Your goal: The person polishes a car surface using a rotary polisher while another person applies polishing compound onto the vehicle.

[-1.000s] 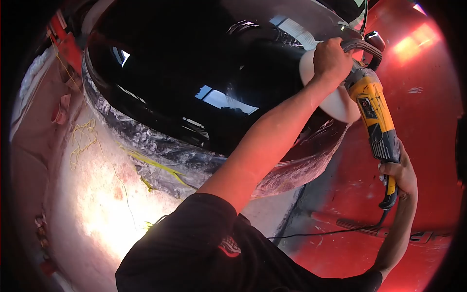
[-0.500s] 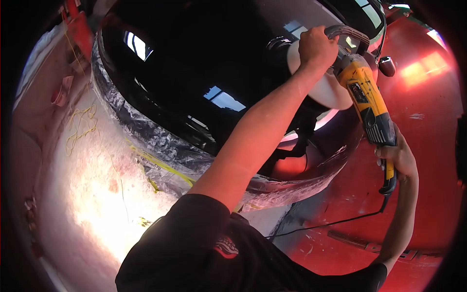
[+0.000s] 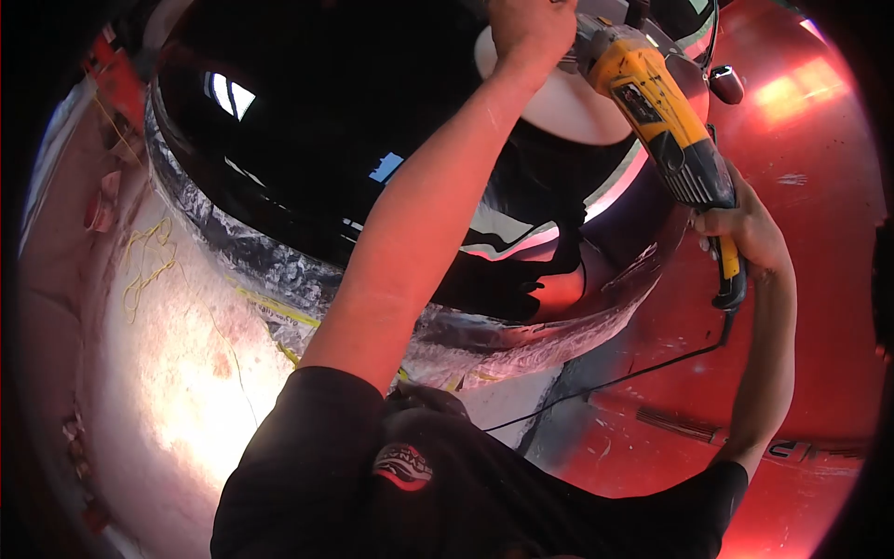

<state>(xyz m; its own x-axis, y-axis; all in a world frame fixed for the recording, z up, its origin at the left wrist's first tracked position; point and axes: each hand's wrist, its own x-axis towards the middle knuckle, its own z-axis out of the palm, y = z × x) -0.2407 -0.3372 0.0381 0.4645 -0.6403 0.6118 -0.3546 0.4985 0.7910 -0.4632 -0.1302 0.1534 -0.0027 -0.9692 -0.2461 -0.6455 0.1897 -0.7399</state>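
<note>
A yellow and black rotary polisher (image 3: 656,102) slants across the upper right, its round white pad (image 3: 579,104) lying against a glossy black car panel (image 3: 307,140). My left hand (image 3: 533,35) is closed at the front of the polisher, near the top edge of the view, where its bail handle is mostly cut off. My right hand (image 3: 748,225) wraps around the rear handle, whose yellow and black end shows below the fingers. From that end a black power cord (image 3: 633,374) runs down and to the left.
Crinkled plastic film (image 3: 270,265) with yellow tape (image 3: 279,306) skirts the panel's lower edge. A tangled yellow string (image 3: 149,265) lies on the brightly lit floor at left. A small mirror-like part (image 3: 726,84) juts out at upper right, before a red surface (image 3: 819,279).
Both hands and the polisher have moved up and to the left over the black panel. The view has shifted slightly too, and the front handle is now largely out of frame.
</note>
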